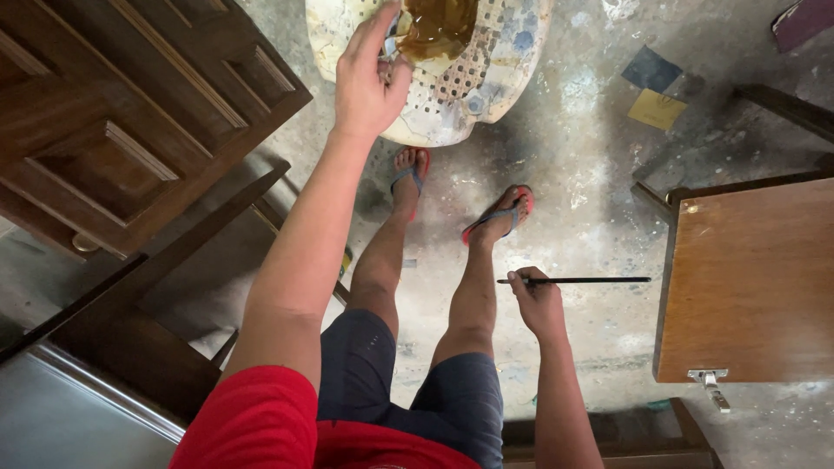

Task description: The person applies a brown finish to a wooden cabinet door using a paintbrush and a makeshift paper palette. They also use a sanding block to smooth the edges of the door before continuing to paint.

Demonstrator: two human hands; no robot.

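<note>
Near the top edge of the view, the left hand (pixel 369 78) is raised over a paint-stained perforated stool (pixel 486 78), its fingers pinched on the rim of a small container of brown liquid (pixel 434 30) that sits on the stool's top; the exact closure of the fingers is partly hidden by the hand's own back. Lower, toward the middle right, the right hand (pixel 537 300) is closed around the handle end of a thin dark brush (pixel 578 280), which lies level and points right, its far end reaching just short of the left edge of a brown wooden panel (pixel 751 282). A metal hinge (pixel 712 386) sticks out from that panel's bottom edge. Between the panel and the person's legs lies an open strip of stained concrete floor (pixel 599 165). Both feet in sandals (pixel 499 214) stand just below the stool. A carved dark wooden door (pixel 122 113) fills the upper left corner, well apart from both hands.
</note>
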